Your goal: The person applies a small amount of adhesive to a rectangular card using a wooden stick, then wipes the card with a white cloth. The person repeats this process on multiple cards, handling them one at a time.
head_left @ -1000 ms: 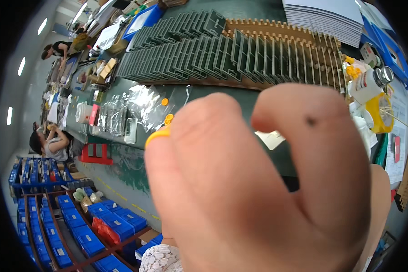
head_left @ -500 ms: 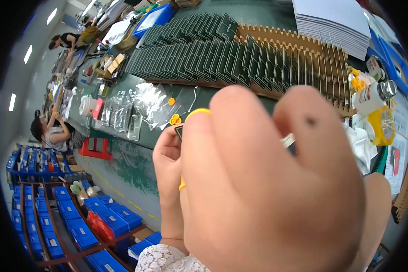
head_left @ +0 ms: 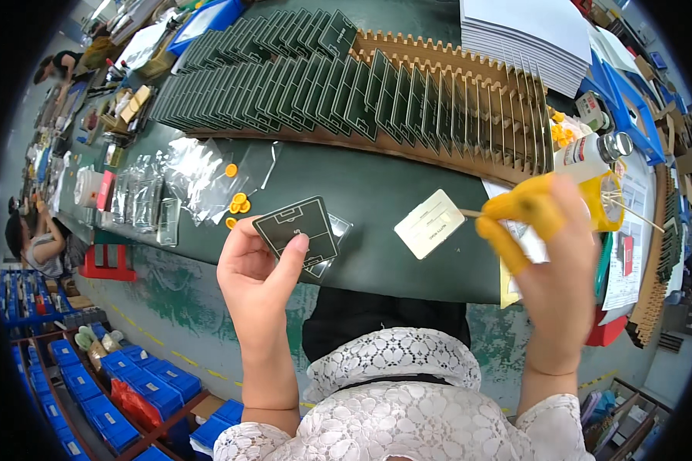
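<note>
My left hand (head_left: 255, 265) pinches a square dark green plate (head_left: 296, 230) printed with white pitch-like lines, thumb on its face. Behind it, a clear-edged piece (head_left: 340, 230) shows partly; I cannot tell if it is held too. To the right, my right hand (head_left: 550, 246) wears yellow finger cots and is slightly blurred. A thin wooden stick (head_left: 470, 213) sticks out of its fingertips to the left. The stick's tip is by a cream label card (head_left: 430, 224) lying on the green table (head_left: 392, 269).
Slotted wooden racks (head_left: 438, 157) hold rows of dark green plates (head_left: 315, 88) across the back. A white bottle (head_left: 584, 157) and a yellow container with sticks (head_left: 603, 196) stand right. Clear bags (head_left: 200, 173) and orange caps (head_left: 240, 203) lie left. A paper stack (head_left: 527, 46) is behind.
My right hand has moved from close before the view down to the right, uncovering the table, the card and the plate in my left hand. The view has shifted rightward.
</note>
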Motion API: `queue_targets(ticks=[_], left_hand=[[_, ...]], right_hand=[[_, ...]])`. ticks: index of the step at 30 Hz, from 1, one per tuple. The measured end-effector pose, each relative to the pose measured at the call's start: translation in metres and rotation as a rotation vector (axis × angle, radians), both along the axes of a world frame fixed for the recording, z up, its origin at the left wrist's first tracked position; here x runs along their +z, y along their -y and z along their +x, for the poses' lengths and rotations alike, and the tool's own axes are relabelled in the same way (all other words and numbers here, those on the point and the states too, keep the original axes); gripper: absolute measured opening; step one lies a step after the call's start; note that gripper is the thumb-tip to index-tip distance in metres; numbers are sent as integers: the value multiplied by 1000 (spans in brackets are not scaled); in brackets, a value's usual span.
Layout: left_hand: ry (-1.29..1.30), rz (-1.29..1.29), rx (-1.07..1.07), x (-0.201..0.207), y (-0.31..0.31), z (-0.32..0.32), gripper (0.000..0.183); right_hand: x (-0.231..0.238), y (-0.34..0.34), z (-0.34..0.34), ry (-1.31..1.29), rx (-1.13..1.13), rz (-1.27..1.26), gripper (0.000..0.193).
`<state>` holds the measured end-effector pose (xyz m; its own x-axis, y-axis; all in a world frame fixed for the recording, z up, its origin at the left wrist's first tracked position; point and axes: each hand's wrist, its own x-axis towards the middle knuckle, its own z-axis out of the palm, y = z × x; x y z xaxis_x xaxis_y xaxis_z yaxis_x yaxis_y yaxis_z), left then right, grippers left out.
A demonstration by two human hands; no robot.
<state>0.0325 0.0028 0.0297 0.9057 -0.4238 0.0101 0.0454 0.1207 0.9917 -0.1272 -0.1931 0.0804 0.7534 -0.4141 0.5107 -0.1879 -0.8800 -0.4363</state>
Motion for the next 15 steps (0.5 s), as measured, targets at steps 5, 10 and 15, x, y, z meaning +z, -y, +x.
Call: queue_targets(ticks=[5, 10, 15], left_hand=[[78, 82, -56, -6, 4, -10, 25], [166, 51, -71, -12, 11, -14, 22], [268, 54, -71, -12, 14, -16, 22]], right_hand=[[-74, -3, -20, -116, 59, 102, 23], [-94, -7, -22, -100, 19, 82, 22], [-103, -5, -15, -86, 13, 44, 21]])
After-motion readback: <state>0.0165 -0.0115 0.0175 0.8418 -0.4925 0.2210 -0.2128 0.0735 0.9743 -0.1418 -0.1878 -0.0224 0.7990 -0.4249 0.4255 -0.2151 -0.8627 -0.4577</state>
